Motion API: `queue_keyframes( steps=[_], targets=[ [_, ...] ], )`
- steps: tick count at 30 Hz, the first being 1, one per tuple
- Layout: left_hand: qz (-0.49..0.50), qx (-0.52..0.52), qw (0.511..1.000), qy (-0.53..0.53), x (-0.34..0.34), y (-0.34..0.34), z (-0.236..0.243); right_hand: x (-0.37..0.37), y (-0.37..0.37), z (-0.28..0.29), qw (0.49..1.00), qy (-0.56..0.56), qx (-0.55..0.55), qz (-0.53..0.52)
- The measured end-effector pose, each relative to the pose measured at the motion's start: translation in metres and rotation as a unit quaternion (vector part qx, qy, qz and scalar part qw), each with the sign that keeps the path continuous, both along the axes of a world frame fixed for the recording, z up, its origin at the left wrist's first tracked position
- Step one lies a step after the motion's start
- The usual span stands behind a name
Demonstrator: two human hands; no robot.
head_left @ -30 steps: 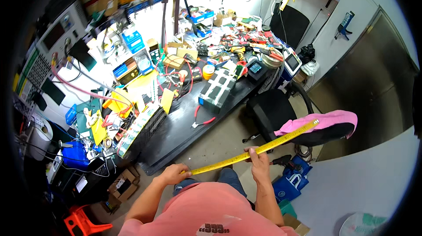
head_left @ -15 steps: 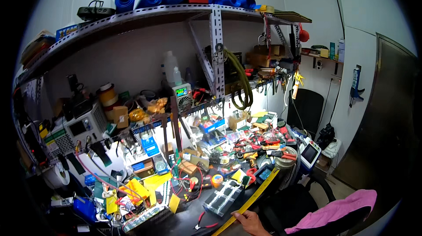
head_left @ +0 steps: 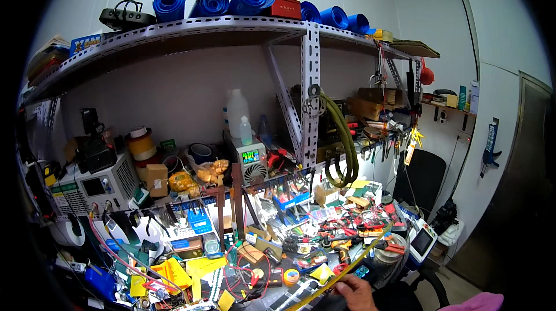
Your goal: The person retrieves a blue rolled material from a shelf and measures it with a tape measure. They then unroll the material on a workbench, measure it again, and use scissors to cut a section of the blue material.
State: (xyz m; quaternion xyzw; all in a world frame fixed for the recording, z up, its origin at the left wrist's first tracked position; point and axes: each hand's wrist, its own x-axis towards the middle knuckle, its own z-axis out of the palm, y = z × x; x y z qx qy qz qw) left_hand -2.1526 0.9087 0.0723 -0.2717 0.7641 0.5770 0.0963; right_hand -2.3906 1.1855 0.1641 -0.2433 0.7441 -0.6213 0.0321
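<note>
My right hand (head_left: pixel 354 291) is at the lower edge, closed on a long yellow tape measure (head_left: pixel 324 288), whose blade runs diagonally up to the right over the bench's tool pile. Just beyond the hand are a small device with a lit screen (head_left: pixel 361 271) and a round orange-lidded tub (head_left: pixel 291 277). A taped dark block (head_left: pixel 281 299) lies behind the blade, cut by the lower edge. My left hand is out of view.
A cluttered bench (head_left: pixel 263 305) holds tools and wires. Above it a metal shelf (head_left: pixel 231 21) carries blue rolls (head_left: pixel 211 2) and a red box (head_left: pixel 285 6). A black chair (head_left: pixel 431 288) with pink cloth (head_left: pixel 480 302) stands right, near a metal door (head_left: pixel 515 195).
My view has tilted up, bringing the shelves in. My left hand has left view. My right hand and the tape measure have moved toward the bench pile.
</note>
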Motion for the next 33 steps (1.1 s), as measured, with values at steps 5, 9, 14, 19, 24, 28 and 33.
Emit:
queue_keyframes(
  steps=[5, 9, 14, 19, 24, 28, 33],
  targets=[
    [0.104, -0.014, 0.993, 0.062, 0.003, 0.009, -0.020, -0.072, -0.007, 0.088, 0.983, 0.036, -0.018, 0.177],
    [0.237, 0.069, 0.964, 0.100, 0.008, 0.030, -0.046, -0.152, -0.023, 0.186, 0.957, 0.260, 0.017, 0.127],
    [0.307, 0.004, 0.941, 0.144, -0.013, 0.054, -0.053, -0.295, -0.063, 0.359, 0.842, 0.531, -0.095, -0.021],
    [0.348, -0.036, 0.922, 0.165, -0.043, 0.076, -0.057, -0.418, -0.091, 0.533, 0.748, 0.601, -0.024, -0.281],
    [0.412, -0.056, 0.893, 0.175, -0.057, 0.107, -0.072, -0.467, -0.125, 0.600, 0.796, 0.523, 0.071, -0.297],
    [0.448, -0.042, 0.871, 0.200, -0.065, 0.128, -0.096, -0.505, -0.148, 0.617, 0.824, 0.494, 0.092, -0.262],
    [0.464, -0.088, 0.860, 0.192, -0.089, 0.121, -0.092, -0.529, -0.143, 0.641, 0.820, 0.497, -0.060, -0.278]
  ],
)
